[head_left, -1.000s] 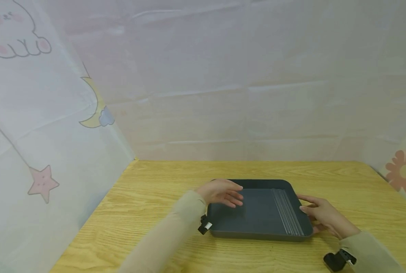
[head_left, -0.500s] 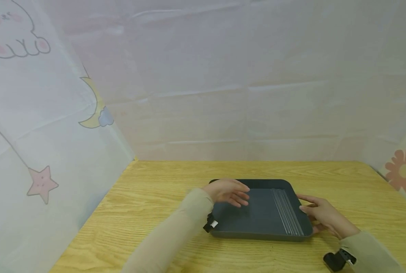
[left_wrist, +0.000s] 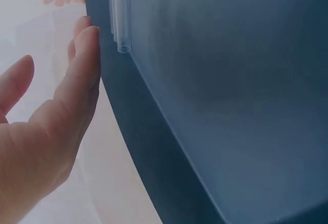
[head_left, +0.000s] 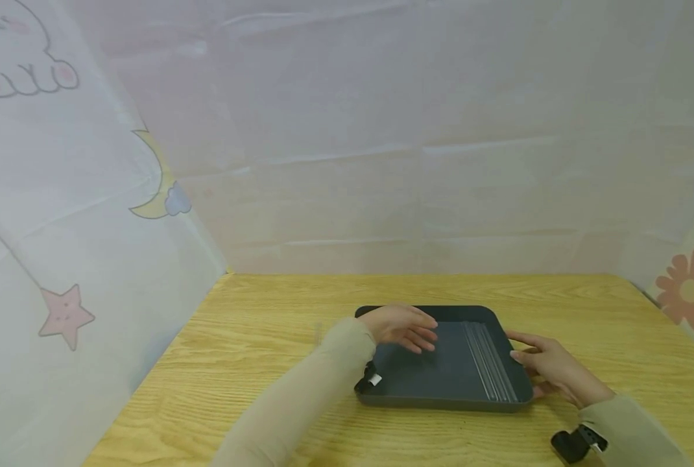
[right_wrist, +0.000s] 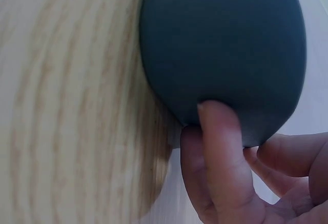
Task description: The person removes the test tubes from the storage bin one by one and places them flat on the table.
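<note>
A dark grey rectangular tray (head_left: 440,403) lies on the wooden table, with several clear tubes (head_left: 490,363) side by side along its right end. My left hand (head_left: 402,326) hovers over the left half of the tray, fingers nearly straight and holding nothing. In the left wrist view, the open end of one clear tube (left_wrist: 123,44) shows beyond the fingertips. At the tray's right wall, my right hand (head_left: 560,370) grips the edge. Its thumb is at the rim, and other fingers (right_wrist: 220,137) press the outer side in the right wrist view.
Left of the tray, a faint clear tube-like shape (head_left: 318,334) stands out on the table (head_left: 236,344), partly behind the left sleeve. Printed cloth (head_left: 347,194) rises behind and beside the table. Each wrist carries a small black device (head_left: 574,446).
My left hand has moved right, farther over the tray. The faint clear shape beside the left sleeve now shows. My right hand keeps its place on the tray.
</note>
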The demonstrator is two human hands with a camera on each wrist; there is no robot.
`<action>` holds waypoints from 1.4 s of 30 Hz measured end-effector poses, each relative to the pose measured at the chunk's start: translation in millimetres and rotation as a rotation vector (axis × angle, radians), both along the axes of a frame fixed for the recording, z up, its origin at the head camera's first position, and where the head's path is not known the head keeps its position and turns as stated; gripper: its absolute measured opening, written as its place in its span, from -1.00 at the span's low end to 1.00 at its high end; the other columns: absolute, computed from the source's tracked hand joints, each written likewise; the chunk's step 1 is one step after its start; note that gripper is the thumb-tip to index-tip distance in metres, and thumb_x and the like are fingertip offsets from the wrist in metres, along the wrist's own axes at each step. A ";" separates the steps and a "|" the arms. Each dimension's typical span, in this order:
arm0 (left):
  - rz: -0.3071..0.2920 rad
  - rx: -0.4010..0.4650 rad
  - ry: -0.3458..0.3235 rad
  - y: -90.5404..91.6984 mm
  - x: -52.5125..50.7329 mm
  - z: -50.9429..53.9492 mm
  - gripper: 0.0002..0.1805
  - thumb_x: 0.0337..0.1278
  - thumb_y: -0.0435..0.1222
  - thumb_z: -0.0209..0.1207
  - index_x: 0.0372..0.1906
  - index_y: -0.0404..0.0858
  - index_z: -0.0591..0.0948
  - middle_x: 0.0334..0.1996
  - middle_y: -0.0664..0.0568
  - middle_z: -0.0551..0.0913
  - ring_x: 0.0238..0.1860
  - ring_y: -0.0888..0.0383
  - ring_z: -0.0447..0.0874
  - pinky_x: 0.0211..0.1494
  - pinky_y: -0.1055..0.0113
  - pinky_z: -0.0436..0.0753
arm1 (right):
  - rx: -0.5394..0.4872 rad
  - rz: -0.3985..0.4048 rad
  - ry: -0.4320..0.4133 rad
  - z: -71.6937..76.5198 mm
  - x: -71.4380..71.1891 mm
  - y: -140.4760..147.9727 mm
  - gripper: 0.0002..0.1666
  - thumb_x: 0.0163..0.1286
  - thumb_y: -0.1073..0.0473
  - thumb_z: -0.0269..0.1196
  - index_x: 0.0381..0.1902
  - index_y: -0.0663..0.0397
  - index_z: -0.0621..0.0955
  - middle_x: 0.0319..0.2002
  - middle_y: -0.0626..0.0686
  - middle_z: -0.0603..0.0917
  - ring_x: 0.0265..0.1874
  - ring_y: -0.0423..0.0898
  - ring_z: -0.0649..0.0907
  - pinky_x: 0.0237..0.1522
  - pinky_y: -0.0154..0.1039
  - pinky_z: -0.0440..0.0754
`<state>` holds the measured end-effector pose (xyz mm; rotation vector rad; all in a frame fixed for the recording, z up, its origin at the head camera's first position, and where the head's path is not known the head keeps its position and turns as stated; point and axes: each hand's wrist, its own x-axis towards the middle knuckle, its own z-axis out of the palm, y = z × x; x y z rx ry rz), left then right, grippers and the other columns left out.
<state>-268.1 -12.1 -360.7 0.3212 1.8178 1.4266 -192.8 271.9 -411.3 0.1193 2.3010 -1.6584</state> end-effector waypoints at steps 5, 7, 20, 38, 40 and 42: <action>-0.022 -0.022 0.024 9.3 -2.2 -3.4 -0.55 0.42 -0.27 0.08 0.30 -0.39 0.44 0.02 -0.18 0.65 -0.02 -0.09 0.67 0.03 0.10 0.65 | -0.008 0.001 -0.006 1.0 0.6 0.9 -0.29 0.55 0.31 -0.01 0.50 0.36 -0.03 -0.12 0.24 0.58 -0.37 0.04 0.68 -0.44 0.03 0.72; -0.030 -0.034 0.027 13.8 -3.6 -4.3 -0.55 0.42 -0.26 0.08 0.29 -0.39 0.45 0.02 -0.18 0.65 -0.03 -0.09 0.68 0.02 0.10 0.66 | -0.007 0.002 0.002 0.7 1.0 1.2 -0.29 0.55 0.31 -0.01 0.50 0.36 -0.03 -0.13 0.24 0.58 -0.37 0.04 0.68 -0.44 0.03 0.72; -0.098 -0.029 -0.004 36.7 -10.5 -17.6 -0.49 0.41 -0.31 0.09 0.36 -0.40 0.36 0.01 -0.23 0.65 0.03 -0.16 0.64 0.00 0.10 0.67 | -0.018 -0.001 0.023 -0.4 3.4 -1.0 -0.30 0.55 0.33 -0.02 0.50 0.36 -0.02 -0.05 0.36 0.52 -0.35 0.07 0.69 -0.43 0.06 0.72; -0.023 0.036 -0.165 56.5 -16.2 -34.7 -0.48 0.42 -0.49 -0.02 0.41 -0.46 0.24 0.13 -0.32 0.55 0.20 -0.22 0.49 0.19 0.02 0.56 | -0.010 -0.017 0.030 -0.5 4.9 -2.8 -0.32 0.55 0.33 -0.02 0.50 0.34 0.00 -0.09 0.31 0.56 -0.36 0.06 0.69 -0.46 0.05 0.72; -0.013 0.046 -0.183 57.5 -17.7 -38.0 -0.48 0.43 -0.49 -0.03 0.42 -0.45 0.22 0.15 -0.32 0.53 0.22 -0.22 0.47 0.21 0.02 0.54 | -0.007 -0.018 0.031 -0.5 5.5 -2.8 -0.32 0.55 0.32 -0.02 0.50 0.35 0.01 -0.13 0.28 0.58 -0.37 0.06 0.69 -0.46 0.04 0.72; 0.003 0.058 -0.201 58.9 -19.7 -42.1 -0.46 0.42 -0.51 -0.03 0.43 -0.45 0.21 0.16 -0.32 0.51 0.24 -0.22 0.45 0.22 0.02 0.53 | -0.004 -0.020 0.032 -0.5 5.9 -2.6 -0.32 0.55 0.33 -0.01 0.49 0.36 0.02 -0.15 0.26 0.59 -0.38 0.06 0.69 -0.46 0.04 0.72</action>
